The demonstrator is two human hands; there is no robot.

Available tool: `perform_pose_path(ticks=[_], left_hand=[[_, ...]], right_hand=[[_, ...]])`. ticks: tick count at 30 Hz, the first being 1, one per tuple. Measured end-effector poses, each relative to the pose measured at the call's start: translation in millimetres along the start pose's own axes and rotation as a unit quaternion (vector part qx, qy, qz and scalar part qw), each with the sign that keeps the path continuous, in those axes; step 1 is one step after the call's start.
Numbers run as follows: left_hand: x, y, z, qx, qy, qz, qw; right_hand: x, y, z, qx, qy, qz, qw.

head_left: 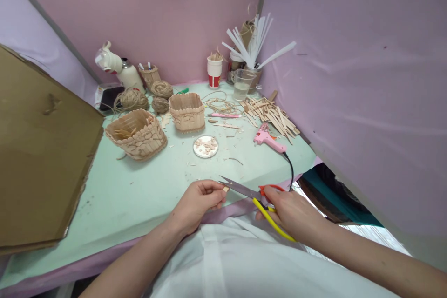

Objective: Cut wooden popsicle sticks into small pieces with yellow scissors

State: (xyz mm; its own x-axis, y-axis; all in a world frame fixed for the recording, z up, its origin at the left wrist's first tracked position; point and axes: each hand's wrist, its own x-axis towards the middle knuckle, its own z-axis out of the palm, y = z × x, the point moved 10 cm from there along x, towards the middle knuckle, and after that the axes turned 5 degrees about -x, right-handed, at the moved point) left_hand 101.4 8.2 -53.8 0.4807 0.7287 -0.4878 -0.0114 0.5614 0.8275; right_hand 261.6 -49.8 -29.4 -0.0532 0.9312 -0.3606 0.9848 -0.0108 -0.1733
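Observation:
My left hand (206, 198) pinches a short piece of wooden craft stick (226, 189) at the table's near edge. My right hand (291, 209) is closed round the red and yellow handles of a pair of scissors (244, 189). The blades point left, their tips close to the wood in my left fingers; whether they touch it I cannot tell. Beyond my hands lies a small round dish (206, 146) holding several cut wood bits. Behind it stand two baskets made of wooden sticks, one at the middle (187, 112) and a larger one (137, 135) on the left.
A pink glue gun (269, 140) lies at right, its black cord running off the edge. Behind it are a pile of craft sticks (272, 114), a clear cup (241, 84) and a red-white cup (214, 73). Twine balls (131, 101) sit at back left; cardboard (45, 149) stands far left.

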Motion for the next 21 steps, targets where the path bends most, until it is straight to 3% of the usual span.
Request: perform_pose_path(ticks=[2, 4, 6, 8, 10, 12, 16, 21], left_hand=[[0.8, 1.7, 0.3, 0.014, -0.002, 0.011, 1.000], [0.8, 4.0, 1.4, 0.028, -0.008, 0.023, 0.999], [0.7, 4.7, 2.0, 0.034, -0.012, 0.026, 0.999], [1.1, 4.7, 1.2, 0.034, -0.009, 0.025, 0.999], [1.8, 4.7, 0.3, 0.033, -0.004, 0.026, 0.999], [2.4, 5.2, 0.2, 0.030, -0.002, 0.031, 0.999], [2.8, 5.6, 1.5, 0.023, 0.001, 0.044, 0.999], [2.6, 4.5, 4.2, 0.038, 0.012, 0.047, 0.998]], right_hand=[[-3.8, -4.4, 14.6, 0.148, -0.088, -0.008, 0.985], [-11.9, -12.4, 29.9, 0.291, -0.194, -0.005, 0.937], [-16.4, -16.5, 32.3, 0.356, -0.235, 0.003, 0.904], [-11.6, -12.0, 21.1, 0.322, -0.183, 0.004, 0.929], [-4.9, -5.1, 5.2, 0.230, -0.091, 0.003, 0.969], [-1.7, -0.4, -5.8, 0.131, -0.012, 0.008, 0.991], [-1.2, 0.5, -9.8, 0.011, 0.061, 0.008, 0.998], [-2.4, -0.4, -10.0, -0.054, 0.076, 0.009, 0.996]])
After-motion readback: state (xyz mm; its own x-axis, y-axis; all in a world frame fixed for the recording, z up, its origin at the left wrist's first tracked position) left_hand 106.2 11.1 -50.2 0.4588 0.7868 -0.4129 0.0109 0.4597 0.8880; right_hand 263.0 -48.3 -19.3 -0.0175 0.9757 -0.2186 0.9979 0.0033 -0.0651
